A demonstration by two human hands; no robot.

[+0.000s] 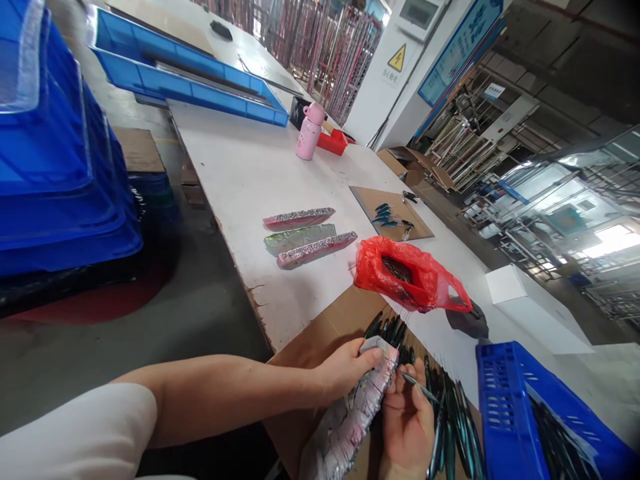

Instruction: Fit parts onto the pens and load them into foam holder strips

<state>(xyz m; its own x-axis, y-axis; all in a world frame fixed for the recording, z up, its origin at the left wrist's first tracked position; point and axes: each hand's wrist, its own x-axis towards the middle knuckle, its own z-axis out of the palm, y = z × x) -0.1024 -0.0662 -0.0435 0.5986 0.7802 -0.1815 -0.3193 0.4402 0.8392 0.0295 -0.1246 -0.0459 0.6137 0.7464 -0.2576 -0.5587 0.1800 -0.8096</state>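
My left hand (pixel 350 370) grips the top end of a long block (pixel 350 420) wrapped in silvery, pink-stained material, thumb on its near face. My right hand (pixel 407 420) is palm up beside the block's right edge, its fingers curled around one thin dark teal piece (pixel 420 385). Many similar slender teal pieces (pixel 453 427) lie on brown cardboard (pixel 325 327) to the right of and behind my hands. Three more wrapped blocks, two pink and silver (pixel 317 250) and one greenish (pixel 300 239), rest on the white table (pixel 240 167).
A red plastic bag (pixel 420 273) stands beyond my hands. At the right are a blue crate (pixel 505 413) and a white box (pixel 535 307). Farther back are a pink bottle (pixel 309 133), a board with small teal pieces (pixel 420 230) and a long blue tray (pixel 190 83). Blue bins (pixel 60 173) are stacked left.
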